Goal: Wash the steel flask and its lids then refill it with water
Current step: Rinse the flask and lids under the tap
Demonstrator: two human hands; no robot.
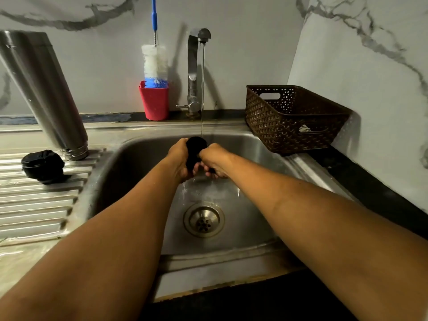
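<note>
**Q:** What are the hands doing?

**A:** Over the sink [139,163], the left hand [179,158] and right hand [214,159] meet under a thin stream of water [203,89] from the tap [193,72]. The fingers of both curl closely round a black lid [195,147], gripping it from either side.

**Q:** And the flask?

**A:** The steel flask [44,89] stands mouth down on the ribbed draining board [34,205] at far left, its brushed metal dull in the light. A second lid [42,165], black and round, sits just beside it, nearer the camera.

**Q:** The room?

**A:** Grey-veined marble covers the walls [370,66]. Against the far wall, a red cup [154,103] holds a white-and-blue bottle brush [154,61]. A brown woven-pattern plastic basket [291,117] rests at the sink's far right corner, where the dark tabletop [370,188] begins. The wet stainless basin has a round perforated drain [203,220].
</note>
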